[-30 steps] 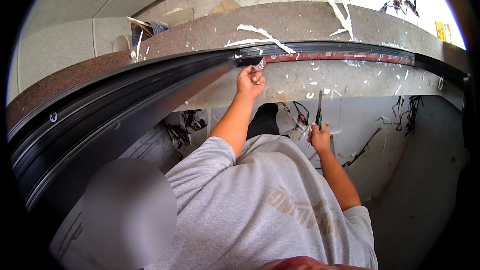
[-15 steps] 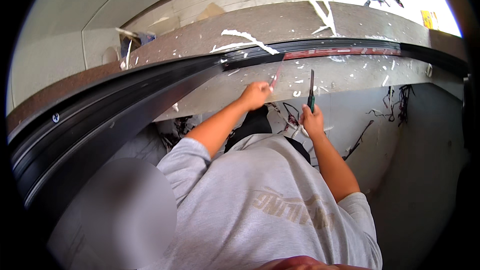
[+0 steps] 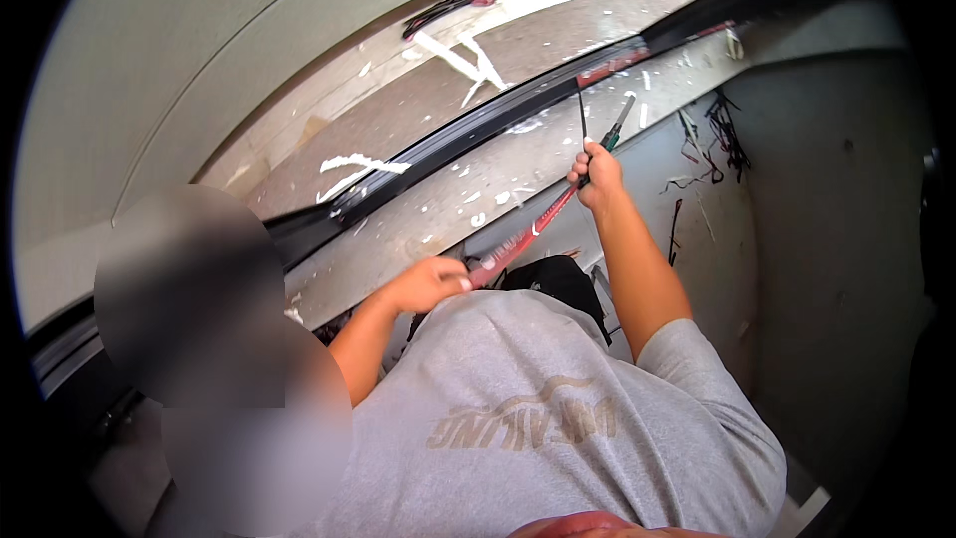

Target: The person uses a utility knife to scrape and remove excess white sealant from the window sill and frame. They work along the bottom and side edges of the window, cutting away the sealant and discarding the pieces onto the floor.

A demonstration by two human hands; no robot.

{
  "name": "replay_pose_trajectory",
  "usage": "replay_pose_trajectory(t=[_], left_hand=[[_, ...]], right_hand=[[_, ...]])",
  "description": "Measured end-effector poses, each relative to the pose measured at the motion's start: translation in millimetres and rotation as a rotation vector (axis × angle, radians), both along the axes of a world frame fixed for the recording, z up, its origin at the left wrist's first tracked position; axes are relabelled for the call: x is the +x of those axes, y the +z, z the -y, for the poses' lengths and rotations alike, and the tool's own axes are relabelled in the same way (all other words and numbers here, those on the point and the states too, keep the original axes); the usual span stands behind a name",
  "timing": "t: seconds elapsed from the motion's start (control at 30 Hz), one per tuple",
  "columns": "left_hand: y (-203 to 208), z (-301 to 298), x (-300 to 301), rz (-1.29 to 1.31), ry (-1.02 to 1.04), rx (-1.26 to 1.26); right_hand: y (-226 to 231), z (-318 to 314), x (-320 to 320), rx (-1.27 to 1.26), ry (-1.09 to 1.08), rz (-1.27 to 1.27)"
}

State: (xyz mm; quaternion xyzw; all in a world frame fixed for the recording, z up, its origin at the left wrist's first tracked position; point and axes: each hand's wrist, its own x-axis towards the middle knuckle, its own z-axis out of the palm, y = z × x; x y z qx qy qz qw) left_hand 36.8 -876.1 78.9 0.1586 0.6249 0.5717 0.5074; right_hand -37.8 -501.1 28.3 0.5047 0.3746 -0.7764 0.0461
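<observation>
My left hand (image 3: pixel 430 285) is closed on one end of a red strip of film (image 3: pixel 516 246), low and close to my body. The strip stretches taut up to my right hand (image 3: pixel 599 177), whose fingers are wrapped round a green-handled knife (image 3: pixel 609 139). Its narrow blade points up and away. The strip passes into the right fist too. From there a thin dark length runs up to a long black metal profile (image 3: pixel 448 147), meeting it where red film (image 3: pixel 615 66) still lines the profile's face.
The profile lies on a grey ledge (image 3: pixel 438 229) dotted with white scraps. White peeled strips (image 3: pixel 458 58) lie beyond it. Dark tangled strips hang (image 3: pixel 725 134) at the right. A pale panel (image 3: pixel 129 90) rises on the left. Blurred patches hide the lower left.
My left hand has drawn the red strip back and left, baring more of the profile. My right hand has risen and now grips the strip along with the knife. The view has turned.
</observation>
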Motion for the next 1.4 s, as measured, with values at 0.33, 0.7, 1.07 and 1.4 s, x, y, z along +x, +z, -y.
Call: replay_pose_trajectory(t=[0.33, 0.7, 1.07, 1.4], left_hand=[[-49.4, -373.7, -142.2, 0.636, 0.341, -0.073], [-96.3, -375.9, -133.3, -0.487, 0.286, -0.686], [-49.2, -405.2, -145.6, -0.391, 0.382, -0.833], [-40.4, -408.4, -150.0, -0.402, 0.367, -0.881]], right_hand=[[54.0, -149.4, 121.7, 0.19, 0.263, -0.13], [-23.9, -382.2, 48.1, 0.959, 0.745, 0.081], [-43.3, -429.0, -151.4, 1.357, 1.389, 0.038], [-68.4, -435.6, -165.1, 1.375, 1.385, 0.093]])
